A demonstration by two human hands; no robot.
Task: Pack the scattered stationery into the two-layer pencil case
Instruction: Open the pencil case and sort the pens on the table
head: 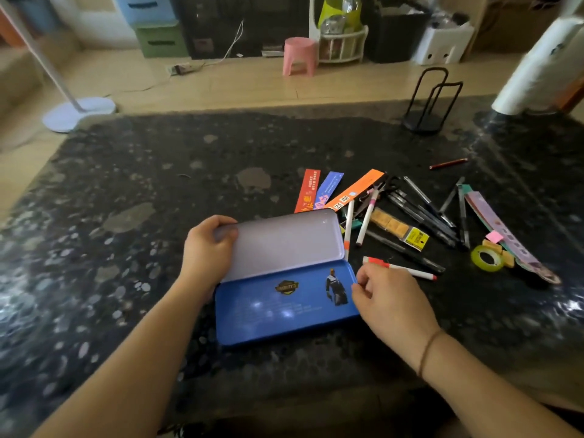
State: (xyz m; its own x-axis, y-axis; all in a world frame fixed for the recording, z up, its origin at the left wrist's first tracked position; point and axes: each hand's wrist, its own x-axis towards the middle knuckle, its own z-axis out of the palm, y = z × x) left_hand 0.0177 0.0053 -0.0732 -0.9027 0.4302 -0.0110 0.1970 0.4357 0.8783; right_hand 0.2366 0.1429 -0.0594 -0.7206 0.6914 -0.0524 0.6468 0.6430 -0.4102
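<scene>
Now left hand (210, 248) grips the pencil case (284, 308) lid (281, 245); right hand (385, 295), loosely curled, holds nothing; three bookmarks (328, 189).

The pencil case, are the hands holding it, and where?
Yes. The left hand grips the left end of the pencil case's raised lid; the right hand touches the blue part's right end.

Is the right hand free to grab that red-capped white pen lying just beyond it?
Probably yes. The right hand holds nothing, only touching the corner of the blue pencil case, and the red-capped pen lies just past its fingers on the table with nothing over it.
</scene>
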